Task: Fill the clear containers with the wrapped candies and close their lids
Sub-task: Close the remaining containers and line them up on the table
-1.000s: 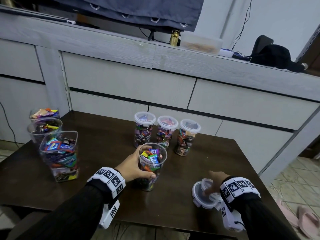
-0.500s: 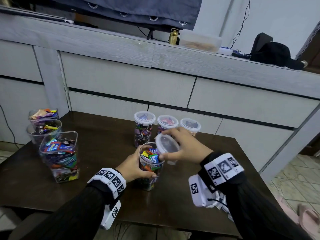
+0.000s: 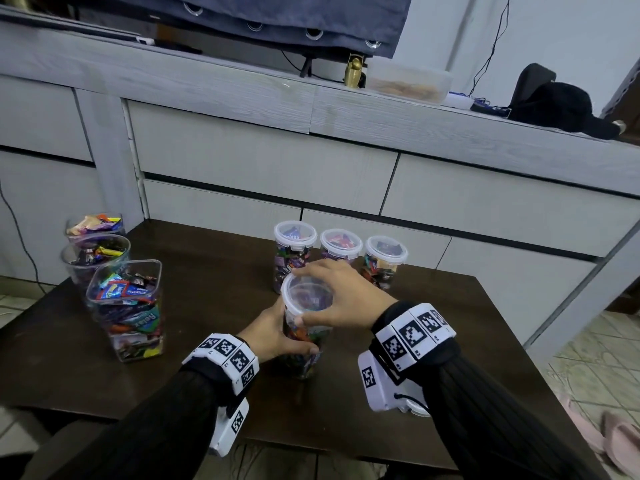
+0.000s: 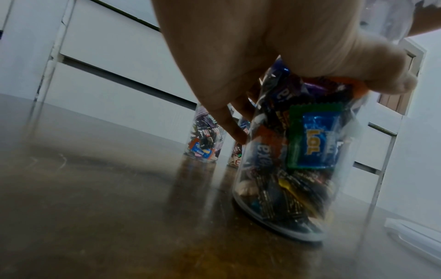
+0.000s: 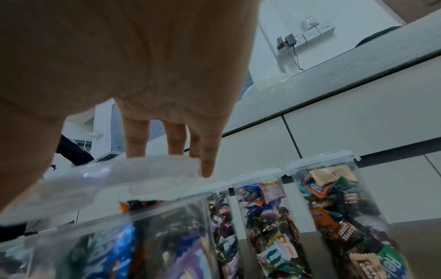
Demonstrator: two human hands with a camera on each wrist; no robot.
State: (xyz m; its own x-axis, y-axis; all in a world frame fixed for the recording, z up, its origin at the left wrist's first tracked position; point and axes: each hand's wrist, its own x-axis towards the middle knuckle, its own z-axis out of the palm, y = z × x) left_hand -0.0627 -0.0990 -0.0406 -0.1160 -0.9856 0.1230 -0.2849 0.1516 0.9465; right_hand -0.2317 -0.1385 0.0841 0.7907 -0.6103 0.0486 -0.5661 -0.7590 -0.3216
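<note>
- Head view: we count three lidded jars [image 3: 339, 252] of candy in a row at the far side of the table [image 3: 214, 271], so that much looks done. A fourth jar [image 3: 304, 336] stands nearer us, full of wrapped candies, with its lid [image 3: 306, 295] laid on the mouth; we judge it not yet pressed home. Three open tubs [image 3: 126, 306] of candy sit at the far left, well apart from the hands. They look like the supply, though we cannot tell whether they need lids too.
- Head view, hands: our left hand [image 3: 277, 336] is curled round the wall of the fourth jar, thumb across its front. Our right hand [image 3: 341, 294] lies over the lid from the right, thumb at the near rim, fingers reaching round the far rim.
- Left wrist view: the left hand [image 4: 274, 62] grips the fourth jar [image 4: 298, 160] about its upper half, and the jar's base rests on the table [image 4: 95, 207]. Two of the finished jars show behind it.
- Right wrist view: the right hand [image 5: 143, 75] holds the lid [image 5: 114, 181] by its edge, fingers [image 5: 207, 162] bent down over the far rim. The lid looks slightly tilted on the mouth of the fourth jar [image 5: 143, 245], so we judge seating and pressing remain. The three lidded jars [image 5: 334, 207] stand just beyond.
</note>
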